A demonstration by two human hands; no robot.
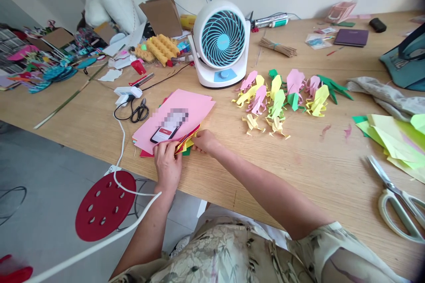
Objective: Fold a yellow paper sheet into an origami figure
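Note:
A stack of coloured paper topped by a pink sheet (195,104) lies near the table's front edge, with a phone (174,124) resting on it. My left hand (167,164) grips the near edge of the stack, fingers curled over the pink sheet and bending it up. Under that edge, yellow, red and green sheets fan out. My right hand (205,142) pinches the yellow paper (186,143) at the stack's right corner; its fingertips are partly hidden. To the right stand several folded paper figures (277,102) in pink, yellow and green.
A white fan (222,42) stands behind the stack. Scissors (392,190) and loose paper sheets (395,139) lie at the right. A power strip (128,93) with cables is left of the stack. A red stool (105,205) stands below the table, crossed by a white cord (96,241).

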